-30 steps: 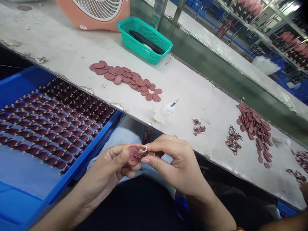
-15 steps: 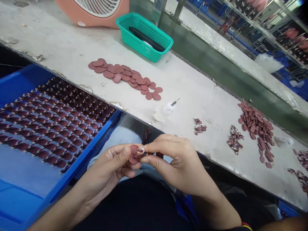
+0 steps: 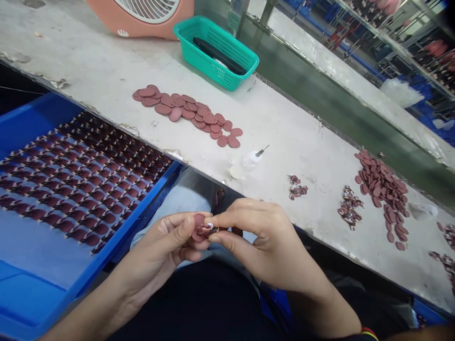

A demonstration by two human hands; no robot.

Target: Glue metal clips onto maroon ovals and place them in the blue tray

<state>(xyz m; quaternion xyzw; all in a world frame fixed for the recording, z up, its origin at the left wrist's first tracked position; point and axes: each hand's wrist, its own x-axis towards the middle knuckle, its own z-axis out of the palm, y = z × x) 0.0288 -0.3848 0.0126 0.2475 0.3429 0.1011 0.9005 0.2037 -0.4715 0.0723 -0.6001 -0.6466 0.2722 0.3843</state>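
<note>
Head view has drifted slightly, so items on the worktop sit a little further right in frame, while both hands remain together at the same spot.

Left hand and right hand grip a matte maroon oval disc in a firm pinch, thumbs and fingers closing from opposite sides. It is held over the lap, just off the worktop's near edge. A small patterned piece with a pale rim lies against it; the join is too small to tell.

Left of the hands, a blue plastic tray carries rows of maroon pieces. Mid-worktop, a loose pile of maroon discs lies beside a white plastic needle-tip bottle. Toward the right end lie a heap of maroon discs and small patterned pieces.
</note>
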